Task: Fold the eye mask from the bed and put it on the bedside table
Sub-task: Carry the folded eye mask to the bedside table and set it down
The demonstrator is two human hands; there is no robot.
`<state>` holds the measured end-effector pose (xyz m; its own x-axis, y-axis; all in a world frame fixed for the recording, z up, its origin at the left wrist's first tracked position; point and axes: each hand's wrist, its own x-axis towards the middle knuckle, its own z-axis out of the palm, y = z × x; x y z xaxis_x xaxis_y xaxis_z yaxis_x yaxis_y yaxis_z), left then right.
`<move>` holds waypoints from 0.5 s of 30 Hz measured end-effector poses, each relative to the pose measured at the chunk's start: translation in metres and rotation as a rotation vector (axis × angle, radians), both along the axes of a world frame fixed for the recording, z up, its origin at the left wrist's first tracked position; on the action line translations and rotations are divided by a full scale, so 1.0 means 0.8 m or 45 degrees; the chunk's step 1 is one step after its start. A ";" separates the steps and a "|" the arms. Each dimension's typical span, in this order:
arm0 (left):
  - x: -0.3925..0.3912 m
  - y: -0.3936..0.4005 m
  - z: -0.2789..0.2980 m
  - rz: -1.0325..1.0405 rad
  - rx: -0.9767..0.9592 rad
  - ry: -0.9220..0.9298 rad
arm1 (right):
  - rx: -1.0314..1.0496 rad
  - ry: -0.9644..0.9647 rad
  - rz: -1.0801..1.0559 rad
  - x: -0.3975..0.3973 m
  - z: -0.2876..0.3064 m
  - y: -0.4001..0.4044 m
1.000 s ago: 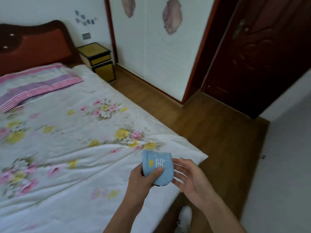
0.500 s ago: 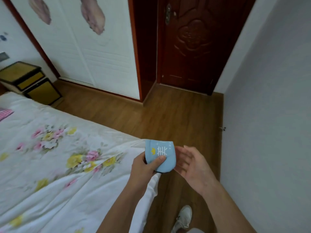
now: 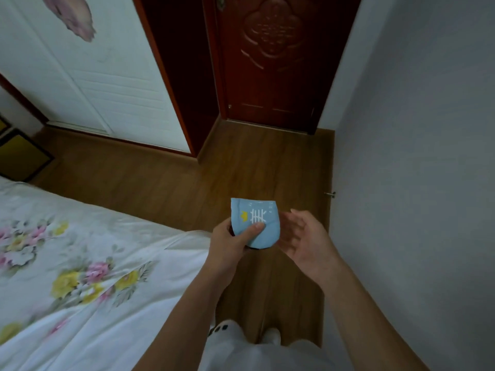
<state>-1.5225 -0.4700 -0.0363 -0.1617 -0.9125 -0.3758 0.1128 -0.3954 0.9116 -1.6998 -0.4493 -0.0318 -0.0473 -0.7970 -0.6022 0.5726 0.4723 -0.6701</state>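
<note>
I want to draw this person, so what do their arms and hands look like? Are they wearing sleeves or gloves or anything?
No gloves and no sleeves in view: both forearms are bare right down to the bottom of the picture. The left hand and the right hand are bare too, with no ring, watch or bracelet showing. The nails look short and plain. Lower down you can see light, whitish clothing and white shoes.

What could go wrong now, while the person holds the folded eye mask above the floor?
1. Only the left hand pinches the eye mask; the right hand is open beside it, so the fold may spring open.
2. The mask is over the wooden floor, not the bed; if dropped, it likely lands on the floor.
</note>
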 end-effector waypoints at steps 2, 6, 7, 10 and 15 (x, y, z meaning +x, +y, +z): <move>-0.015 -0.020 -0.001 -0.021 0.016 -0.001 | 0.017 -0.024 -0.016 -0.015 -0.007 -0.015; -0.034 -0.068 -0.008 -0.031 0.051 -0.001 | 0.046 -0.017 -0.029 -0.035 -0.019 -0.057; -0.037 -0.083 -0.010 -0.027 0.060 0.002 | 0.051 -0.011 -0.033 -0.039 -0.021 -0.071; -0.046 -0.137 -0.020 -0.011 0.077 0.034 | 0.051 0.012 -0.048 -0.051 -0.027 -0.123; -0.050 -0.256 -0.032 0.045 0.049 0.067 | 0.042 0.085 0.011 -0.057 -0.031 -0.244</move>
